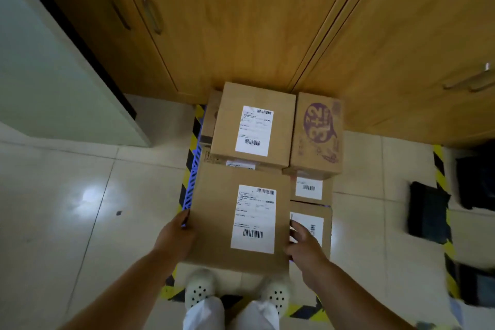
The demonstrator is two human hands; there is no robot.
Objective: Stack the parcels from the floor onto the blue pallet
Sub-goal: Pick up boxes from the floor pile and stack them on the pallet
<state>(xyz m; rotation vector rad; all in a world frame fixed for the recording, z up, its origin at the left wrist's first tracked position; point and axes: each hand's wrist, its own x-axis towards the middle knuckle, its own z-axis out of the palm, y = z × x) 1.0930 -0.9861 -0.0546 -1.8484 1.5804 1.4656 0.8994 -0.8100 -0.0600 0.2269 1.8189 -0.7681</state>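
A large cardboard parcel (214, 222) with a white shipping label sits at the near end of the stack on the blue pallet (190, 190). My left hand (176, 238) holds its left side and my right hand (302, 245) holds its right side, fingers against the cardboard. Behind it stands another labelled parcel (230, 128), and to the right of that a box with purple print (318, 136). Two smaller labelled parcels (312, 190) lie lower on the right. Only the pallet's left edge shows.
Wooden cabinets (254, 21) rise directly behind the pallet. Yellow-black floor tape (442, 185) marks the zone. Black bags (428, 211) lie on the tiled floor at the right. A pale green panel (48, 75) stands at the left. My feet (199, 289) are just before the pallet.
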